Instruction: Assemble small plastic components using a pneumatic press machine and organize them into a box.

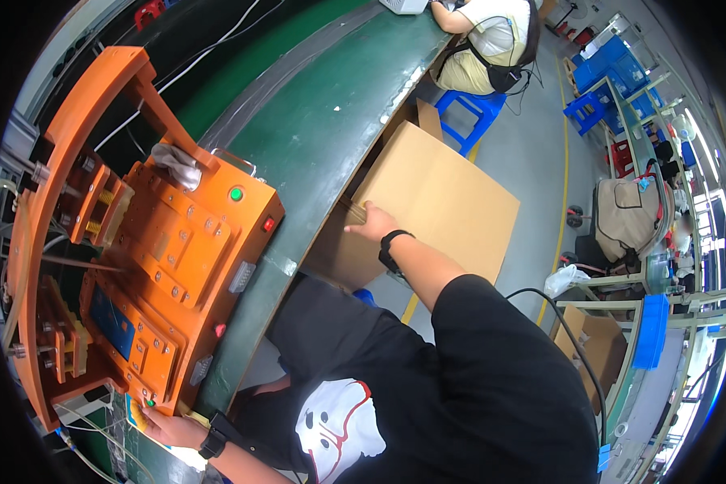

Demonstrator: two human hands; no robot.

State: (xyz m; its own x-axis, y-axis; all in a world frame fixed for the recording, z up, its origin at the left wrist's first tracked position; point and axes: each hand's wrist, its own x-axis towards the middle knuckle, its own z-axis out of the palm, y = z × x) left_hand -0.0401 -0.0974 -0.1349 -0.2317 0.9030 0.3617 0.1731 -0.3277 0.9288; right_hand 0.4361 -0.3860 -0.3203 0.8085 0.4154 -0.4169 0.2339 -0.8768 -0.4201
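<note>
My right hand (372, 223) reaches out with thumb and forefinger apart, at the near left edge of a large brown cardboard box (452, 202) beside the bench. It seems to touch the box; nothing shows in its grasp. My left hand (172, 427) is at the near corner of an orange press machine (242, 198), its fingertips beside a green button (151, 402). A yellow cover (138, 417) is on one finger, and its fingers look spread. Whether the button is pressed I cannot tell. In the machine's near bay lies a dark blue flat panel (111, 321).
The green bench (306, 133) runs away to the upper right. A grey-white cloth (177, 165) lies on the machine. Beyond the box, a person (496, 40) sits on a blue stool (469, 113). Shelving, a blue bin (652, 331) and a beige bag (629, 216) stand at right.
</note>
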